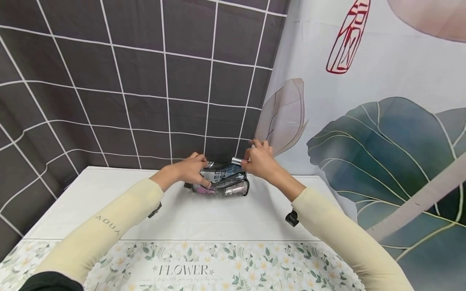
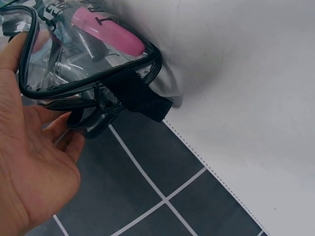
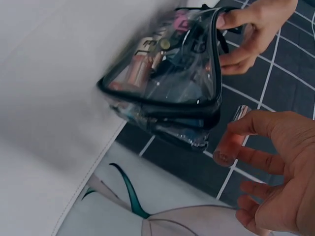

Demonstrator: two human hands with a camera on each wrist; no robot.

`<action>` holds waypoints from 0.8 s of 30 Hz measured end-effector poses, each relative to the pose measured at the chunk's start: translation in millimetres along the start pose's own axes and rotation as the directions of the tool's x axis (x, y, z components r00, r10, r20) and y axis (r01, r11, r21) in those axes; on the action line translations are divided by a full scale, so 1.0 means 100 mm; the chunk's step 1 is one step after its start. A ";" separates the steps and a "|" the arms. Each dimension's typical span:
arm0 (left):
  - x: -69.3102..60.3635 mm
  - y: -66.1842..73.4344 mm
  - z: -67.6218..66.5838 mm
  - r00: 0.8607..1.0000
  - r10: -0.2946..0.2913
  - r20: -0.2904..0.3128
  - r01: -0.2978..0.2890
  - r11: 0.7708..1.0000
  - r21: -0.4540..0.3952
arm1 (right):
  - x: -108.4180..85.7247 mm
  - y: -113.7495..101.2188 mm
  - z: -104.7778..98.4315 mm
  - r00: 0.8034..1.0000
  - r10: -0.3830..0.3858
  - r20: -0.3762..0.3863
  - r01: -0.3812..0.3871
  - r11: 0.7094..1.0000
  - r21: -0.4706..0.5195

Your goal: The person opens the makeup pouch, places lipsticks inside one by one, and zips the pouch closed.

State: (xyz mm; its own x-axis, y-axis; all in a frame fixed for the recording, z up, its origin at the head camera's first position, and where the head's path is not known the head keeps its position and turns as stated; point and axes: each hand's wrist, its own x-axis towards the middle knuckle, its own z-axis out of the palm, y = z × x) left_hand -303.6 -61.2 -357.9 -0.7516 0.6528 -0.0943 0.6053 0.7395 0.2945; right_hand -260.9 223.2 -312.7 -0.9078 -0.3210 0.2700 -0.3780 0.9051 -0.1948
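A clear cosmetic bag (image 1: 230, 182) with black trim lies on the white table against the dark wall. My left hand (image 1: 190, 169) grips its left end, thumb on the near side and fingers behind, as the left wrist view also shows. Just beyond the bag's right end, my right hand (image 1: 263, 161) pinches a lip gloss tube (image 3: 229, 145) with a shiny silver cap between thumb and fingers. The tube is apart from the bag in the right wrist view. Through the clear plastic show a pink rounded item (image 2: 109, 32) and a pinkish tube (image 3: 138, 71).
The white table top (image 1: 218, 220) spreads in front of the bag, with a flower-print cloth (image 1: 189, 252) along its near edge. A dark grid-patterned curtain (image 1: 142, 72) stands close behind. To the right hangs a pale curtain with printed leaves (image 1: 382, 141).
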 end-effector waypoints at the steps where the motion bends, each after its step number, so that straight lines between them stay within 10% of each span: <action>1: 0.00 0.00 0.00 1.000 0.002 -0.001 -0.002 1.000 0.000 | 0.01 -0.02 0.01 1.000 -0.010 -0.001 0.010 1.000 0.001; 24: -0.02 0.01 0.00 1.000 -0.014 -0.012 0.014 1.000 0.019 | 0.12 -0.31 0.26 0.998 -0.062 0.034 0.060 0.997 0.049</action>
State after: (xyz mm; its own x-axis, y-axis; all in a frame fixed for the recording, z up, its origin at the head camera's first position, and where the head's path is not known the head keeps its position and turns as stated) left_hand -301.2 -61.8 -357.0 -0.7629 0.6406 -0.0871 0.5997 0.7516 0.2746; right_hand -264.2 184.0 -327.9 -0.8883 -0.3857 0.2494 -0.4404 0.8694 -0.2239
